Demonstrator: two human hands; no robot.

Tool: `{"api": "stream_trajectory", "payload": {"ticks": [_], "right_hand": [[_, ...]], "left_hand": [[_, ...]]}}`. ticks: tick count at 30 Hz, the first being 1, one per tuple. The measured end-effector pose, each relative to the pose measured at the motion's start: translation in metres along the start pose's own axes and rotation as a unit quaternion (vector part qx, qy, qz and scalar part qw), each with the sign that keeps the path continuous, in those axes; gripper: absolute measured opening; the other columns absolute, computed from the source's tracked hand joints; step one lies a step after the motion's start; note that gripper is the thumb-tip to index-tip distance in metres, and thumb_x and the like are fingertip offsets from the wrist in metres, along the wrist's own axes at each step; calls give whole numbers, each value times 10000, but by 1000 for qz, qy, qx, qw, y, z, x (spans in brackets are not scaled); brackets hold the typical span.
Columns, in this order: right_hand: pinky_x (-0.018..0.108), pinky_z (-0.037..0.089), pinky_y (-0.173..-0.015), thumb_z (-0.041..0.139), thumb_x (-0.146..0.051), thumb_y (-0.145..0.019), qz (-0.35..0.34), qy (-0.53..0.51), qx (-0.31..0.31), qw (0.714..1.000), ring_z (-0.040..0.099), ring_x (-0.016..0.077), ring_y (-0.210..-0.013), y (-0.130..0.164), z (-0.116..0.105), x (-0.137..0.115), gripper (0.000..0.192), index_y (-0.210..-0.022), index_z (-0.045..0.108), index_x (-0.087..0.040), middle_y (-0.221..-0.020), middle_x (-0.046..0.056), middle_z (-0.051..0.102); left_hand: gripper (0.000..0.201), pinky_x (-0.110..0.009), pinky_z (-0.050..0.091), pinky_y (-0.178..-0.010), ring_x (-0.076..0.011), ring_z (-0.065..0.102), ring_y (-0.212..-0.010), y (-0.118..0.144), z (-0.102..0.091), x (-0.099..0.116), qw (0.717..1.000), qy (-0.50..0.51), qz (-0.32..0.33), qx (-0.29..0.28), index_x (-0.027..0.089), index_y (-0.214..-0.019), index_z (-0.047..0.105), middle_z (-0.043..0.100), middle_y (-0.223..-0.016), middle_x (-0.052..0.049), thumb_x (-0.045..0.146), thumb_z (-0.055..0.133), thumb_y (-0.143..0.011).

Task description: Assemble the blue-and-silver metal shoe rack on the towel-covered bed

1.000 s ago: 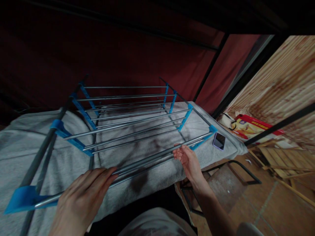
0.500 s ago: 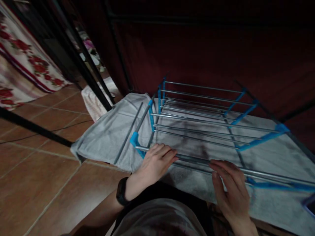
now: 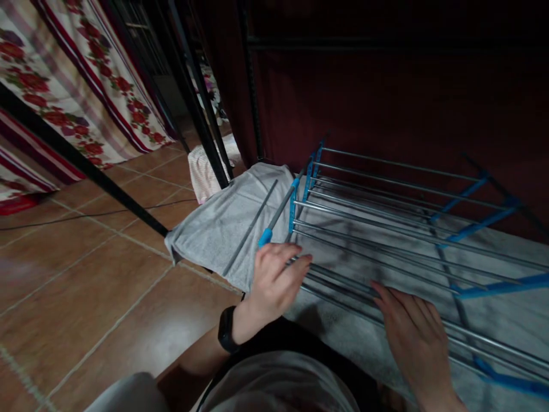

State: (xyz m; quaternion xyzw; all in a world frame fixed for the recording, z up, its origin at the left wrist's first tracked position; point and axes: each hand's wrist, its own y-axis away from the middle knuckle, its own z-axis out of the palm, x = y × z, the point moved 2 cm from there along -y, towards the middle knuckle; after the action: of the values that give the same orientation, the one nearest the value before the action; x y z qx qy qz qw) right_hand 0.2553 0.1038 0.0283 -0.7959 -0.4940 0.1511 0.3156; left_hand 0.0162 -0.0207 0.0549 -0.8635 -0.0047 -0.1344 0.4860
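Note:
A rack of silver metal rods (image 3: 398, 229) with blue plastic connectors lies on its side on a grey cloth (image 3: 218, 229). My left hand (image 3: 274, 280), with a black band on the wrist, curls over the nearest rods beside a blue corner connector (image 3: 265, 236). My right hand (image 3: 414, 337) rests flat, fingers spread, on the same front rods further right. A loose grey rod (image 3: 250, 229) lies on the cloth to the left of the rack.
Brown tiled floor (image 3: 86, 274) spreads to the left. Black metal frame bars (image 3: 86, 169) cross it diagonally. A floral curtain (image 3: 86, 74) hangs at upper left and a dark red fabric wall (image 3: 386, 103) stands behind the rack.
The view has swung from the rack's right end to its left end. My left hand has closed over the front rods near the corner connector; my right hand slid along them.

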Motion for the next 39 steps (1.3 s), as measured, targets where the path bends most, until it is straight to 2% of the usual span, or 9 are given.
{"api": "stream_trajectory", "payload": {"ticks": [2,4,5,7,9,10,16,23,39], "right_hand": [[345,426,-815,635,-165,-915,-3,1,8,1000,606,188,-843,0,1,1,403,-1312,566,-178,-973,66,692],[342,424,-807,644,-164,-909,-6,4,13,1000,608,186,-832,0,2,1,417,-1318,564,-184,-979,64,696],[341,423,-803,648,-162,-907,-7,5,14,1000,609,184,-825,0,2,2,421,-1318,564,-186,-975,61,698],[339,421,-798,650,-166,-907,-8,7,14,1000,610,181,-818,-1,3,3,417,-1315,567,-187,-965,58,699],[340,422,-796,648,-172,-910,-6,7,18,1000,613,182,-821,-1,3,4,401,-1303,574,-183,-962,59,701],[341,423,-795,649,-170,-909,-6,5,20,1000,614,181,-820,-1,3,4,394,-1296,578,-182,-961,59,702],[339,428,-787,669,-162,-896,-18,1,29,999,618,175,-804,1,2,4,381,-1269,592,-186,-953,57,705],[335,420,-761,663,-163,-900,-21,8,46,999,621,175,-799,0,4,6,377,-1271,603,-201,-941,51,709],[327,407,-776,659,-161,-899,-5,4,18,1000,621,170,-811,-1,1,6,359,-1252,628,-215,-939,32,719]], "left_hand": [[202,-401,443,-992,-215,576,-1129,2,-13,-19,987,2,-122,107,242,-1129,645,626,-1160,-72,232,588,-935],[231,-373,463,-970,-213,576,-1128,2,-17,-41,944,80,-280,155,226,-1121,640,624,-1165,-77,359,529,-969],[300,-352,484,-929,-207,598,-1082,1,-15,-50,911,147,-356,148,210,-1099,643,642,-1127,-79,433,479,-982],[476,-304,518,-792,-190,642,-908,0,-3,-60,831,291,-467,81,176,-1004,663,678,-977,-76,563,387,-978],[590,-268,504,-648,-163,628,-717,-1,10,-62,770,377,-515,16,160,-882,676,669,-811,-61,647,350,-951],[607,-256,486,-600,-148,605,-649,-1,14,-61,756,394,-523,1,159,-837,676,652,-751,-49,666,359,-937],[572,-230,423,-516,-101,504,-516,1,21,-59,755,403,-518,20,168,-716,659,574,-628,-10,656,437,-916],[558,-224,405,-509,-89,484,-508,3,20,-60,757,393,-521,23,170,-714,656,573,-637,-3,649,453,-914],[563,-236,394,-512,-94,470,-507,1,19,-60,767,388,-511,9,178,-707,652,576,-638,0,670,457,-898]]}}
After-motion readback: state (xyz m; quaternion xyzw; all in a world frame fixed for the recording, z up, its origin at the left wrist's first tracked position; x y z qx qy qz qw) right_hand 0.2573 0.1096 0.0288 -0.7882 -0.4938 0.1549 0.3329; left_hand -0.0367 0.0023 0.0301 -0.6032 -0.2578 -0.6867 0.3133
